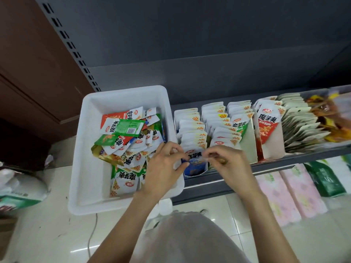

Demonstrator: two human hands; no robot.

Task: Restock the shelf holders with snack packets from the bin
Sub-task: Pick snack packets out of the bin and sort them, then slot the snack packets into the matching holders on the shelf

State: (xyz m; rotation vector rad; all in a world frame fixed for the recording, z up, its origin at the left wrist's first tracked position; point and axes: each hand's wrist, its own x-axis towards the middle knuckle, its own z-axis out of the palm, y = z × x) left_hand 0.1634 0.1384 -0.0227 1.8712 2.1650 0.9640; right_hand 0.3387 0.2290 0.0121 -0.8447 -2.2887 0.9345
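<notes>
Head view shows both hands at the front of the blue holder (pixel 195 168): the left hand (pixel 163 168) and right hand (pixel 228 162) each keep a narrow pinching grip on one snack packet (pixel 193 155), held just above that holder's mouth. Left of the holder, the white bin (pixel 85 149) is heaped with packets, so I judge much restocking remains. Behind the holder, its row (pixel 191 128) and neighbouring rows look nearly full.

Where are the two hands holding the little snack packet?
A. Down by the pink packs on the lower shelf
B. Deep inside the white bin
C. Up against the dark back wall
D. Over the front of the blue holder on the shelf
D: the left hand and right hand pinch a small white snack packet just above the blue cardboard holder at the shelf's front edge, right of the white plastic bin.
</notes>
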